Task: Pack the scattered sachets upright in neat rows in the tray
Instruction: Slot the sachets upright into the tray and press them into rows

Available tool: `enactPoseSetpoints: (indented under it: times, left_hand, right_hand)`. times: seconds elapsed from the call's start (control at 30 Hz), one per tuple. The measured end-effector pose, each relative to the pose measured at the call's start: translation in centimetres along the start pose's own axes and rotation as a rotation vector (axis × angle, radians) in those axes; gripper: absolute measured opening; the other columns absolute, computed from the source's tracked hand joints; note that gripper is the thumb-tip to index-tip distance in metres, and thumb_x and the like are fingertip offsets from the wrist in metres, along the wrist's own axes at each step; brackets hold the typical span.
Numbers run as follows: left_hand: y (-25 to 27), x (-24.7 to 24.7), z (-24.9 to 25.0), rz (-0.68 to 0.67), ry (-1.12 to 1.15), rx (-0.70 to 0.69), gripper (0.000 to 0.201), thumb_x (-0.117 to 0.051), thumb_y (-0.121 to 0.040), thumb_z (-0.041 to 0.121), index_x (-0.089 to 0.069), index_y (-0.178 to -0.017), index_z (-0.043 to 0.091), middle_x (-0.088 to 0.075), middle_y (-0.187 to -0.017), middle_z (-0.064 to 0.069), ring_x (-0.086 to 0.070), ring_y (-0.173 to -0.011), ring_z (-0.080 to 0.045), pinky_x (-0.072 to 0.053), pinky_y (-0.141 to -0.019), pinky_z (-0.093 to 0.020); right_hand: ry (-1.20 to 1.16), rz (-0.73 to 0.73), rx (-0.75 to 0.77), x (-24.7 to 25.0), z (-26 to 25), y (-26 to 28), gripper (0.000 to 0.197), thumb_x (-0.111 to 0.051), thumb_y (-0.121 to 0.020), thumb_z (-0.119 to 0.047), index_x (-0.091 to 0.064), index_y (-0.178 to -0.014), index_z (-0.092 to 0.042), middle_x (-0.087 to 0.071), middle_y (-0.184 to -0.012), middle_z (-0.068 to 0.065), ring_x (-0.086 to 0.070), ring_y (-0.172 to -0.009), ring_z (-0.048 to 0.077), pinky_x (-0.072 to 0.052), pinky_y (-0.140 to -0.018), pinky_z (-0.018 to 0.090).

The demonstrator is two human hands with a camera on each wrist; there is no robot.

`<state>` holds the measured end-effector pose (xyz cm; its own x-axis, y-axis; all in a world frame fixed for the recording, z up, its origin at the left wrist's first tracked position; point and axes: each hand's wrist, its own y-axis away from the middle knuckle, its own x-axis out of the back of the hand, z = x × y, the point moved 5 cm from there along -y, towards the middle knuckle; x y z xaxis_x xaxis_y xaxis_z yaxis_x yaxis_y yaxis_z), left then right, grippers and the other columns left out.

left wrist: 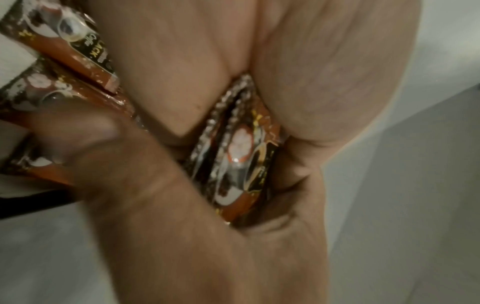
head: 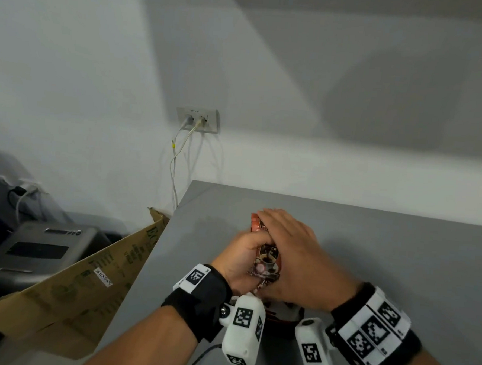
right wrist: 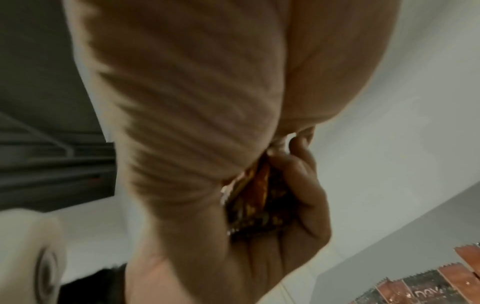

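Observation:
A bundle of brown coffee sachets (head: 267,261) is held above the grey table (head: 385,247) between both hands. My left hand (head: 241,255) grips it from the left with curled fingers. My right hand (head: 289,250) wraps over its top and right side. In the left wrist view the bundle (left wrist: 239,156) is wedged between the two palms. More sachets (left wrist: 85,53) lie at the upper left. Several sachets (right wrist: 428,286) stand on end at the right wrist view's lower right corner. The tray is hidden under my wrists.
An open cardboard box (head: 87,280) leans against the table's left edge. A grey machine (head: 38,249) sits beyond the box. A wall socket (head: 197,120) with white cables is behind the table's far left corner. Bare tabletop stretches to the right.

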<state>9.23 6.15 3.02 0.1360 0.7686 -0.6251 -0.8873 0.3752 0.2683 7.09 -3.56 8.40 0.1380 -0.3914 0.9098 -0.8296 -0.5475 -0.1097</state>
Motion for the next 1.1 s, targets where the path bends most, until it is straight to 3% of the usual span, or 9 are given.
enactPoseSetpoints:
  times: [0.13,0.23,0.4,0.47,0.57,0.7,0.8,0.97,1.1]
  left_hand:
    - [0.3,-0.4,0.4,-0.048,-0.003,0.009,0.019,-0.054,-0.065,-0.001,-0.061,-0.083,0.004,-0.061,-0.073,-0.013,-0.064,-0.066,-0.022,-0.052,-0.059,-0.029]
    - [0.1,-0.4,0.8,-0.039,-0.023,-0.020,0.021,-0.052,-0.063,-0.004,-0.059,-0.080,0.005,-0.058,-0.072,-0.013,-0.062,-0.066,-0.022,-0.051,-0.058,-0.028]
    - [0.6,-0.9,0.9,-0.066,-0.019,0.007,0.022,-0.054,-0.063,-0.002,-0.063,-0.082,0.005,-0.063,-0.074,-0.012,-0.065,-0.068,-0.021,-0.052,-0.060,-0.029]
    - [0.6,-0.8,1.0,-0.070,-0.031,-0.005,0.028,-0.049,-0.064,-0.005,-0.064,-0.087,0.002,-0.066,-0.073,-0.013,-0.067,-0.066,-0.021,-0.054,-0.058,-0.027]
    - [0.1,-0.2,1.7,-0.019,-0.043,-0.092,0.058,-0.051,-0.065,-0.014,-0.059,-0.120,0.003,-0.068,-0.092,-0.019,-0.070,-0.077,-0.027,-0.056,-0.066,-0.033]
    - [-0.2,0.5,2.3,0.012,-0.136,-0.161,0.073,-0.061,-0.064,-0.017,-0.053,-0.134,0.003,-0.068,-0.098,-0.021,-0.069,-0.075,-0.026,-0.057,-0.067,-0.033]
    - [-0.5,1.0,2.1,0.052,-0.180,-0.185,0.070,-0.070,-0.062,-0.012,-0.057,-0.128,0.007,-0.067,-0.098,-0.020,-0.066,-0.079,-0.026,-0.055,-0.073,-0.037]
    - [-0.4,4.2,2.6,0.189,-0.137,-0.167,0.049,-0.066,-0.082,-0.011,-0.058,-0.125,0.010,-0.065,-0.099,-0.014,-0.066,-0.072,-0.025,-0.054,-0.056,-0.033]
    - [0.0,6.2,2.3,0.277,-0.275,-0.145,0.041,-0.059,-0.086,-0.015,-0.061,-0.120,0.007,-0.067,-0.093,-0.012,-0.069,-0.070,-0.021,-0.054,-0.059,-0.032]
  right_hand:
    - [-0.031,0.048,0.025,-0.1,0.2,-0.8,0.086,-0.073,-0.069,-0.038,-0.037,-0.145,-0.028,-0.046,-0.137,-0.012,-0.043,-0.126,0.009,-0.036,-0.108,0.036]
    - [-0.114,0.032,0.034,0.1,0.2,-1.1,0.076,-0.071,-0.062,-0.040,-0.043,-0.133,-0.035,-0.046,-0.126,-0.017,-0.046,-0.115,0.007,-0.042,-0.099,0.035]
    - [-0.079,0.028,0.024,0.2,0.3,-1.6,0.076,-0.078,-0.064,-0.033,-0.043,-0.132,-0.037,-0.051,-0.122,-0.016,-0.049,-0.112,0.009,-0.042,-0.099,0.038]
    - [-0.073,-0.004,0.004,0.2,0.6,-1.3,0.092,-0.082,-0.066,-0.036,-0.035,-0.146,-0.034,-0.047,-0.135,-0.013,-0.043,-0.122,0.010,-0.038,-0.107,0.036]
    - [-0.335,0.045,-0.085,1.3,1.2,-1.0,0.102,-0.085,-0.071,-0.039,-0.028,-0.155,-0.032,-0.039,-0.140,-0.018,-0.039,-0.124,0.000,-0.038,-0.104,0.020]
    - [-0.545,0.279,-0.187,3.2,3.5,-1.1,0.040,-0.071,-0.090,-0.017,-0.062,-0.123,-0.038,-0.064,-0.109,-0.007,-0.062,-0.090,0.008,-0.054,-0.076,0.029]
    - [-0.495,0.242,-0.205,2.7,4.0,-1.0,0.027,-0.074,-0.088,-0.009,-0.073,-0.098,-0.034,-0.072,-0.083,0.000,-0.068,-0.076,0.022,-0.059,-0.073,0.041]
    - [-0.501,0.276,-0.362,2.7,7.1,0.9,0.015,-0.074,-0.086,-0.010,-0.070,-0.083,-0.024,-0.074,-0.078,-0.006,-0.070,-0.073,0.010,-0.057,-0.068,0.028]
    - [-0.285,-0.008,-0.462,-1.1,9.3,3.1,0.019,-0.074,-0.083,-0.012,-0.068,-0.079,-0.030,-0.071,-0.081,-0.010,-0.067,-0.078,0.007,-0.045,-0.065,0.016]
